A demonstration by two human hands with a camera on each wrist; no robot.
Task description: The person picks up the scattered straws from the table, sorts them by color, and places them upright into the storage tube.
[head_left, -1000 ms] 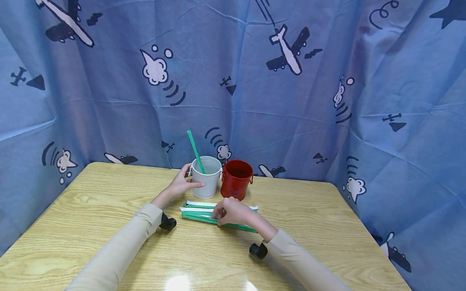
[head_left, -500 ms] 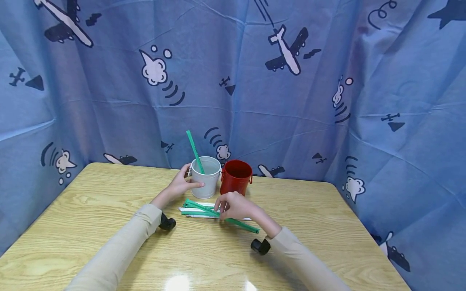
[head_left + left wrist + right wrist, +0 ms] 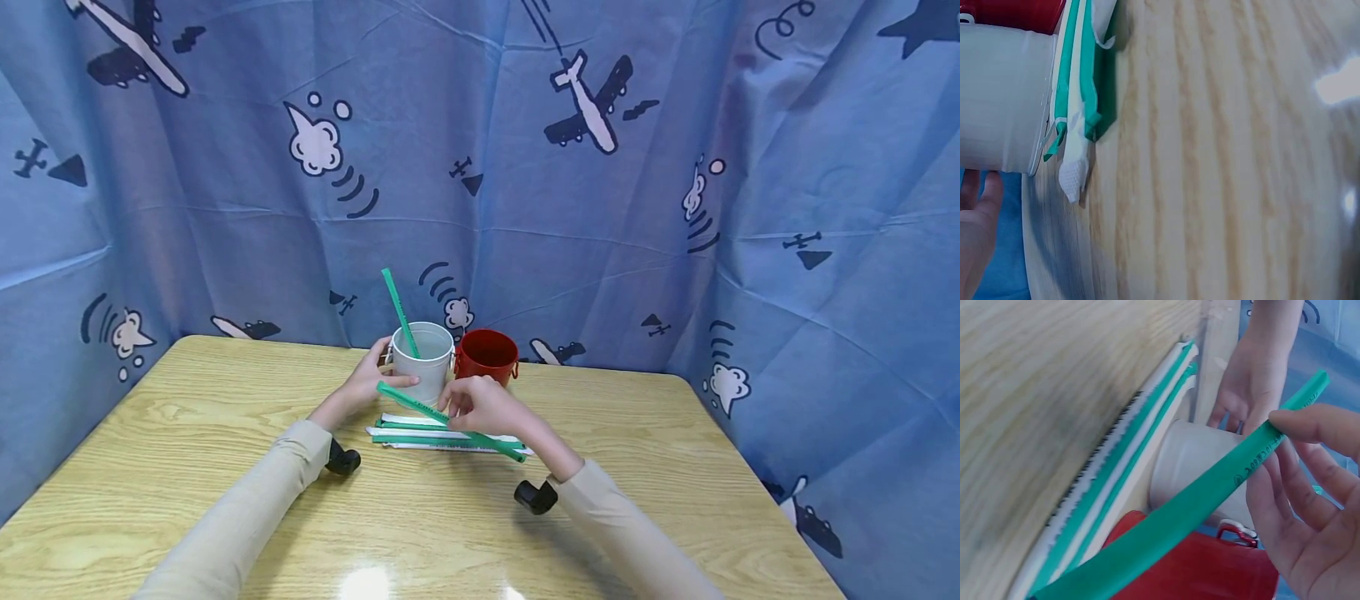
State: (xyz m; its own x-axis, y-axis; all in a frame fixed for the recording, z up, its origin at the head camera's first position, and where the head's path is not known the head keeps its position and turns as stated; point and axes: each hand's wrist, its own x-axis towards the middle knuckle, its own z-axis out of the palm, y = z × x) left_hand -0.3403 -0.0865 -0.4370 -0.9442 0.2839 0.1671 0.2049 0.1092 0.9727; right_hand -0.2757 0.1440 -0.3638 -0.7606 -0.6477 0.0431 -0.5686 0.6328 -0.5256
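Straw (image 3: pixel 1175 515), green, is pinched in right hand (image 3: pixel 487 406); left hand (image 3: pixel 366 381), spread wide, grips white bucket (image 3: pixel 429 372).

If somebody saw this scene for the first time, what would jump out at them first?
Probably the blue airplane-print curtain filling the background, and the bright red bucket standing beside the white bucket against it. A green stick pokes up from the white bucket, which the left hand holds. In front, the right hand pinches another green stick over a row of green and white ones.
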